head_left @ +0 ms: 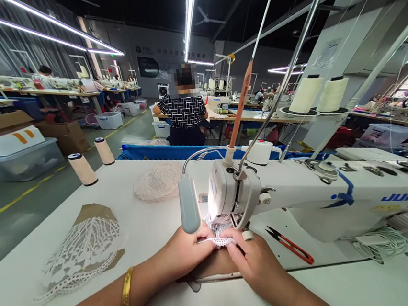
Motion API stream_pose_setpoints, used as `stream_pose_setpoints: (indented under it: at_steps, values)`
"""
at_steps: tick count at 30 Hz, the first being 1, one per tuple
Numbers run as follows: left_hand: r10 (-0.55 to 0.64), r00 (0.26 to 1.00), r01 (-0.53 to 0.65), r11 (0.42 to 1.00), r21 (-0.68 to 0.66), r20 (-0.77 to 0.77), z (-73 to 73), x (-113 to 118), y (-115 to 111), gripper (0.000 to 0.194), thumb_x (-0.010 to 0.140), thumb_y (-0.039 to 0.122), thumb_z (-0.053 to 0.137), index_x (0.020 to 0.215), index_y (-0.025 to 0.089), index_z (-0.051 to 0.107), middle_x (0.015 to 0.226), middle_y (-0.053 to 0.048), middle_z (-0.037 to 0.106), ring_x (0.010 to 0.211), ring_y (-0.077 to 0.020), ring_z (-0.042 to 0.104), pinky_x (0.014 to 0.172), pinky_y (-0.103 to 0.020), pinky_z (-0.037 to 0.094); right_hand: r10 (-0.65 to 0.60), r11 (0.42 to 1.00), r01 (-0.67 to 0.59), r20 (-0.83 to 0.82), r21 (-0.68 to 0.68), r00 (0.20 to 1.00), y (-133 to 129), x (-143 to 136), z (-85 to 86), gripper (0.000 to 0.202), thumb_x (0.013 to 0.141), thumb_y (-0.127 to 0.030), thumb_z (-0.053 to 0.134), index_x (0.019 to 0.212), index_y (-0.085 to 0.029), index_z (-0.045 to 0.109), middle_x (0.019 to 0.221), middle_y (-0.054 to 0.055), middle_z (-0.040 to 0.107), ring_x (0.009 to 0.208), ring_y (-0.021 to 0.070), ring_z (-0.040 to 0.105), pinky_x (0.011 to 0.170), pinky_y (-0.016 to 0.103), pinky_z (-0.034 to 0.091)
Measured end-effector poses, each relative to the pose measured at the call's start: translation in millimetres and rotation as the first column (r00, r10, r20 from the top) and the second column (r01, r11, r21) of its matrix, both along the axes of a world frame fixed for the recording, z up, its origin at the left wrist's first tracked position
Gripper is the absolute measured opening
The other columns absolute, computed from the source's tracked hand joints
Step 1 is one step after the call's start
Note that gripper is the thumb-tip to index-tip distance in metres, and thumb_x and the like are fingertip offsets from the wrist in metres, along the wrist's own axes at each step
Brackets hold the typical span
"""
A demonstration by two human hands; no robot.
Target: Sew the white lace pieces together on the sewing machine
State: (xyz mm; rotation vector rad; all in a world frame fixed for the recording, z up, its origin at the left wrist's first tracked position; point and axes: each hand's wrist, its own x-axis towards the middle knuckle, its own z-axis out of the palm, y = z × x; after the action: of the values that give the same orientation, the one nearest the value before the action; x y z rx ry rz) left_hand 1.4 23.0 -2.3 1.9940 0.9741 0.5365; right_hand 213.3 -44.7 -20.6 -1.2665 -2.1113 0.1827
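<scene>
A strip of white lace trim (222,241) stretches between my two hands, just in front of the needle area of a white sewing machine (226,194). My left hand (187,248) pinches its left end, thumb along the edge. My right hand (252,259) grips the right end with thumb and fingers closed. More white fabric goes in under the presser foot, mostly hidden by the machine head and my fingers. A grey lamp (189,203) on a bent neck hangs right above my left hand. Orange-handled thread snips (290,244) lie to the right of my right hand.
On the table's left lie lace pieces (83,246) over brown card, with a lace pile (158,181) farther back. Two thread cones (83,169) stand at the far left edge. A coil of pale cord (380,244) lies at right. A seated person (185,109) works ahead.
</scene>
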Motion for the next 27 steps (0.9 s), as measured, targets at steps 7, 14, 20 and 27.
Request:
stream_pose_setpoints:
  at_steps: [7, 14, 20, 27]
  values:
    - [-0.194, 0.981, 0.190, 0.967, 0.171, 0.012, -4.5, -12.5, -5.0, 0.017, 0.097, 0.023, 0.063, 0.088, 0.022, 0.077, 0.096, -0.002, 0.074, 0.097, -0.0215, 0.069, 0.086, -0.029, 0.052, 0.169, 0.986, -0.169, -0.019, 0.001, 0.986, -4.2, 6.9, 9.5, 0.030, 0.101, -0.008, 0.045, 0.101, -0.026, 0.069, 0.090, 0.001, 0.075, 0.080, 0.0205, 0.066, 0.073, 0.030, 0.049]
    - [-0.215, 0.969, 0.237, 0.662, 0.711, -0.123, -4.7, -18.0, -27.1, 0.025, 0.096, 0.007, 0.060, 0.089, 0.024, 0.077, 0.090, -0.001, 0.076, 0.075, -0.0204, 0.064, 0.069, -0.035, 0.043, 0.264, 0.963, -0.270, 0.154, 0.021, 0.952, -14.5, 15.2, 6.8, 0.041, 0.087, 0.000, 0.054, 0.111, -0.027, 0.073, 0.103, 0.002, 0.074, 0.090, 0.0227, 0.064, 0.079, 0.034, 0.047]
    - [-0.206, 0.970, 0.235, 0.652, 0.720, -0.130, -3.2, -17.2, -20.7, 0.026, 0.093, 0.004, 0.060, 0.091, 0.023, 0.077, 0.092, -0.002, 0.076, 0.077, -0.0207, 0.065, 0.072, -0.034, 0.045, 0.228, 0.967, -0.242, 0.160, 0.075, 0.960, -10.0, 15.2, 0.3, 0.042, 0.090, -0.001, 0.054, 0.119, -0.025, 0.072, 0.110, 0.004, 0.075, 0.092, 0.0236, 0.063, 0.079, 0.034, 0.049]
    - [-0.140, 0.983, 0.177, 0.589, 0.789, -0.116, -3.2, -16.3, -12.1, 0.023, 0.096, 0.004, 0.060, 0.085, 0.020, 0.073, 0.096, -0.004, 0.077, 0.084, -0.0226, 0.067, 0.081, -0.037, 0.050, 0.163, 0.980, -0.181, 0.188, 0.084, 0.969, -3.0, 14.5, -5.8, 0.048, 0.088, 0.003, 0.052, 0.122, -0.024, 0.072, 0.114, 0.006, 0.075, 0.091, 0.0240, 0.065, 0.077, 0.036, 0.052]
